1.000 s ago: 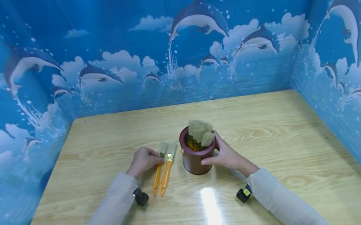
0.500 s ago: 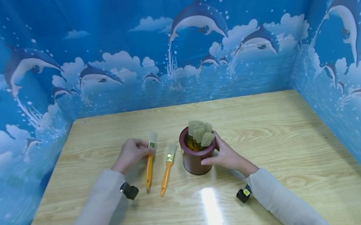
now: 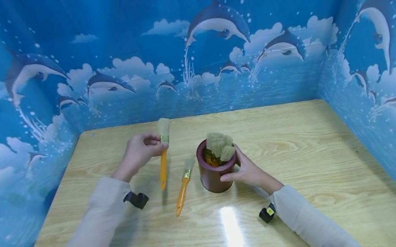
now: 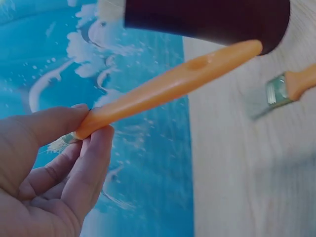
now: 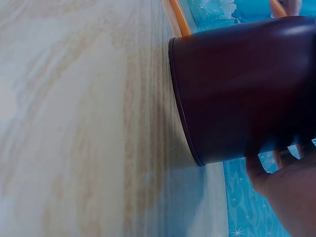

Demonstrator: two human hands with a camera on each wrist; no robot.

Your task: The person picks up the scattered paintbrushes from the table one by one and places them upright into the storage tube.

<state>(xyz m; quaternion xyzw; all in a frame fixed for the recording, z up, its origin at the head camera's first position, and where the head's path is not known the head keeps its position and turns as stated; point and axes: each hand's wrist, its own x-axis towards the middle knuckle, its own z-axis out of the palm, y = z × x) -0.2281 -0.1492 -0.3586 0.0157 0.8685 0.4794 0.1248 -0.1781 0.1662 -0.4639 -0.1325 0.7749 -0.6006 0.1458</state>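
My left hand (image 3: 140,151) pinches a paintbrush (image 3: 164,170) near its metal band, between thumb and fingers. The brush hangs above the table, pale bristles up and orange handle (image 4: 168,89) down. A second paintbrush (image 3: 183,194) lies on the table between that hand and a brown-red cylindrical pot (image 3: 212,180). The pot stands upright, with several brushes inside, their pale bristles (image 3: 218,142) sticking up past the rim. My right hand (image 3: 248,170) holds the pot's right side, thumb at the front and fingers behind; in the right wrist view, fingers (image 5: 256,173) touch the pot's wall.
Light wood-grain table (image 3: 298,159) carries everything. A blue curtain with dolphins (image 3: 139,98) encloses its back and sides. Small black wrist cameras (image 3: 138,200) sit on both wrists, low over the table.
My left hand has drawn one paintbrush away from the other, leftward, and raised it off the table toward the back. The right hand and pot have stayed put.
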